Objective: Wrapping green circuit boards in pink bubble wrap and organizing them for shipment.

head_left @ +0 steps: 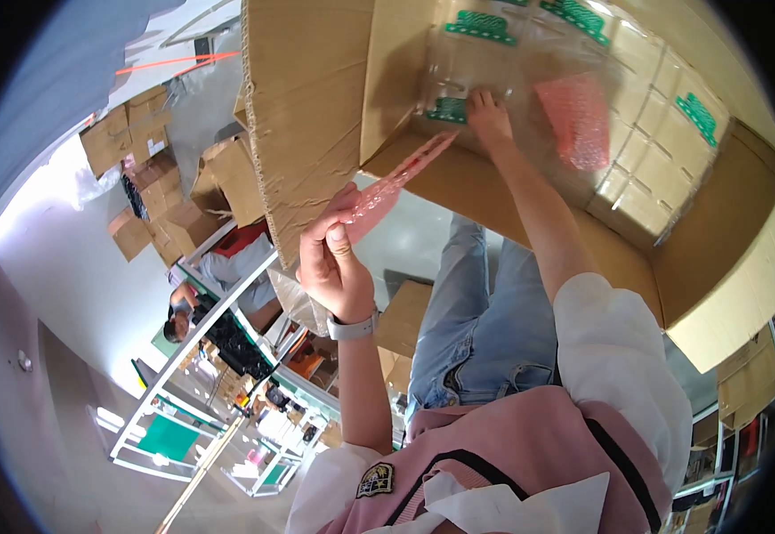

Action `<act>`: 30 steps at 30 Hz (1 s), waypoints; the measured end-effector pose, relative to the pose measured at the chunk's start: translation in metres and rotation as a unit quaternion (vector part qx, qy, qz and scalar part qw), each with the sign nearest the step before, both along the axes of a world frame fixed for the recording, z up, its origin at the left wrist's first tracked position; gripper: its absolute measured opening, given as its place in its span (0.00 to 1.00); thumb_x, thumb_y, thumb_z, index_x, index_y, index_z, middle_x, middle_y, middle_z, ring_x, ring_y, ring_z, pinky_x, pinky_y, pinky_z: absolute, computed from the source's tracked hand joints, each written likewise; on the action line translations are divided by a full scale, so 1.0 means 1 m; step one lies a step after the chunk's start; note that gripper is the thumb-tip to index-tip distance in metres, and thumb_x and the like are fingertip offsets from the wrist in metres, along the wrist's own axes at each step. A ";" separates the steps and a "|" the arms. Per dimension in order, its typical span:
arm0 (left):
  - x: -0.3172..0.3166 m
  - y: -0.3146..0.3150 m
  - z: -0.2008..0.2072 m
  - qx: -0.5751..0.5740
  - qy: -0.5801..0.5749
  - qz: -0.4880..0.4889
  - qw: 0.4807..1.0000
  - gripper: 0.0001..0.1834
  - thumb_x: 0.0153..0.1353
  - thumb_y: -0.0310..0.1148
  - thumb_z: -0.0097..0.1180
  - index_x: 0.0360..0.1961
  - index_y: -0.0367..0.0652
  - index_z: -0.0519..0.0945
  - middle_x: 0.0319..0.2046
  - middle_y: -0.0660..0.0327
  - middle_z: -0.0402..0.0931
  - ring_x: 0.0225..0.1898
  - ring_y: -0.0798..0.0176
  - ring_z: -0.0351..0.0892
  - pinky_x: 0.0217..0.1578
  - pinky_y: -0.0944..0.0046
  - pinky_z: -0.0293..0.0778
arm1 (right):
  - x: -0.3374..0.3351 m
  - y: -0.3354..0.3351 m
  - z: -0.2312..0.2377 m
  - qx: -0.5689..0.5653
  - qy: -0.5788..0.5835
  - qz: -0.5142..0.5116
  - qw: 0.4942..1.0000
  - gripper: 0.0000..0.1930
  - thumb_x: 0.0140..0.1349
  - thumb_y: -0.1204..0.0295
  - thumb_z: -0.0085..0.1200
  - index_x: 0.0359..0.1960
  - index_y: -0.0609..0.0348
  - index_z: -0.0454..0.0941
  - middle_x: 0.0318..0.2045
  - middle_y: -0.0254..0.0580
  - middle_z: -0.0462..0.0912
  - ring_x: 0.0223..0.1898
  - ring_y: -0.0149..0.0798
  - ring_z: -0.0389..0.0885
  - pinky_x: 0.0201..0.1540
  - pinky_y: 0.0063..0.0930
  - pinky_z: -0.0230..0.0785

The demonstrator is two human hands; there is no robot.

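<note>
My left hand (339,258) pinches a pink bubble-wrap pouch (386,194) between thumb and fingers, in front of the carton's left flap. The pouch is seen nearly edge-on; whether anything is inside cannot be told. My right hand (489,117) reaches into a large open cardboard carton (459,169). Its fingers lie on a clear plastic package with a green strip (446,109); the fingertips are partly hidden. Similar clear packages (641,133) stand in rows in the carton. Another pink bubble-wrap pouch (574,120) lies on top of them, right of my right hand.
The carton's tall left flap (307,107) stands up beside my left hand. Several brown boxes (161,178) are stacked on the floor at the left. A metal-framed workbench (201,338) and another person (183,311) are farther off to the left. More boxes (748,383) stand at the right.
</note>
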State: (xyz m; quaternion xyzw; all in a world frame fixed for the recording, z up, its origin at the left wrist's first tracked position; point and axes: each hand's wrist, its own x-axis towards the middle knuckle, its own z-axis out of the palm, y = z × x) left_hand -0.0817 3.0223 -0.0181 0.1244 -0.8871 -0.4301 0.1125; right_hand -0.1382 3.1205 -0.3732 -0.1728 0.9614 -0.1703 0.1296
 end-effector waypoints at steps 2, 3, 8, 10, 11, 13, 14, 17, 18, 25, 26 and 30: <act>-0.004 -0.002 0.006 -0.027 -0.002 0.027 0.999 0.09 0.66 0.31 0.46 0.36 0.35 0.73 0.38 0.49 0.79 0.47 0.55 0.77 0.48 0.60 0.72 | -0.002 -0.008 0.006 0.046 0.004 0.087 0.995 0.17 0.54 0.73 0.49 0.47 0.60 0.70 0.51 0.41 0.68 0.57 0.41 0.62 0.48 0.36 0.69; -0.007 -0.001 0.007 -0.036 0.001 0.043 0.998 0.09 0.66 0.31 0.46 0.36 0.35 0.73 0.38 0.49 0.79 0.46 0.56 0.78 0.48 0.61 0.72 | -0.004 -0.006 0.006 0.044 0.003 0.094 0.995 0.17 0.54 0.73 0.49 0.47 0.60 0.70 0.51 0.41 0.68 0.57 0.41 0.62 0.48 0.36 0.69; -0.019 0.001 0.003 -0.050 0.023 0.047 0.997 0.07 0.64 0.28 0.49 0.35 0.35 0.76 0.37 0.53 0.80 0.36 0.66 0.79 0.40 0.68 0.73 | -0.008 0.017 0.018 -0.046 -0.186 0.056 0.980 0.19 0.51 0.73 0.53 0.48 0.57 0.72 0.39 0.46 0.78 0.40 0.47 0.78 0.39 0.38 0.73; -0.022 0.004 0.006 -0.041 0.023 0.033 0.998 0.06 0.63 0.27 0.50 0.34 0.35 0.76 0.36 0.54 0.81 0.35 0.66 0.79 0.39 0.68 0.73 | -0.010 0.038 0.047 -0.132 -0.161 -0.049 0.977 0.18 0.53 0.74 0.54 0.47 0.58 0.72 0.35 0.45 0.79 0.34 0.46 0.80 0.37 0.35 0.74; -0.024 0.005 0.008 -0.035 0.020 0.018 0.999 0.05 0.62 0.26 0.51 0.34 0.35 0.77 0.35 0.54 0.81 0.34 0.66 0.79 0.38 0.68 0.74 | -0.011 0.052 0.066 -0.220 -0.135 -0.154 0.954 0.16 0.54 0.74 0.56 0.46 0.59 0.73 0.30 0.45 0.81 0.29 0.44 0.81 0.34 0.33 0.75; -0.027 -0.002 0.009 -0.097 0.047 -0.022 0.994 0.03 0.60 0.24 0.53 0.33 0.35 0.77 0.33 0.53 0.81 0.34 0.64 0.80 0.36 0.69 0.74 | -0.024 0.088 0.119 -0.453 -0.120 -0.253 0.846 0.16 0.54 0.76 0.59 0.45 0.61 0.73 0.31 0.41 0.81 0.31 0.35 0.81 0.35 0.26 0.74; -0.027 -0.001 0.012 -0.089 0.055 -0.046 0.993 0.03 0.59 0.23 0.54 0.33 0.35 0.78 0.33 0.53 0.81 0.34 0.62 0.81 0.37 0.69 0.74 | -0.031 0.107 0.157 -0.484 -0.119 -0.263 0.826 0.16 0.53 0.78 0.59 0.45 0.61 0.73 0.32 0.40 0.81 0.33 0.33 0.81 0.35 0.24 0.74; -0.031 0.005 0.031 -0.091 0.081 -0.075 0.990 0.02 0.57 0.22 0.55 0.32 0.34 0.78 0.32 0.52 0.81 0.33 0.60 0.81 0.37 0.69 0.74 | -0.044 0.157 0.255 -0.529 -0.122 -0.239 0.805 0.16 0.52 0.81 0.58 0.44 0.61 0.74 0.35 0.39 0.81 0.33 0.32 0.81 0.35 0.22 0.74; -0.030 0.007 0.038 -0.088 0.061 -0.066 0.992 0.02 0.57 0.22 0.55 0.31 0.33 0.78 0.32 0.52 0.81 0.34 0.60 0.81 0.36 0.68 0.75 | -0.043 0.167 0.276 -0.538 -0.133 -0.210 0.805 0.15 0.52 0.82 0.57 0.44 0.62 0.75 0.37 0.38 0.80 0.32 0.31 0.81 0.35 0.21 0.74; -0.043 0.032 0.053 0.001 0.107 -0.136 0.985 0.03 0.56 0.20 0.55 0.31 0.31 0.78 0.32 0.50 0.81 0.36 0.59 0.82 0.35 0.66 0.77 | -0.030 0.188 0.342 -0.501 -0.087 -0.030 0.860 0.14 0.52 0.89 0.53 0.41 0.66 0.75 0.41 0.41 0.77 0.27 0.30 0.78 0.26 0.17 0.71; -0.043 0.036 0.057 0.012 0.102 -0.140 0.985 0.03 0.56 0.20 0.55 0.31 0.31 0.78 0.32 0.50 0.81 0.36 0.58 0.82 0.36 0.66 0.77 | -0.029 0.191 0.343 -0.496 -0.088 -0.020 0.863 0.14 0.51 0.88 0.53 0.41 0.66 0.75 0.42 0.42 0.77 0.26 0.30 0.78 0.25 0.18 0.70; -0.046 0.043 0.062 -0.005 0.111 -0.175 0.978 0.03 0.55 0.20 0.55 0.31 0.33 0.79 0.31 0.52 0.80 0.36 0.56 0.82 0.37 0.65 0.75 | -0.025 0.196 0.358 -0.479 -0.085 -0.024 0.873 0.13 0.50 0.87 0.53 0.39 0.66 0.75 0.41 0.43 0.77 0.27 0.30 0.77 0.23 0.19 0.70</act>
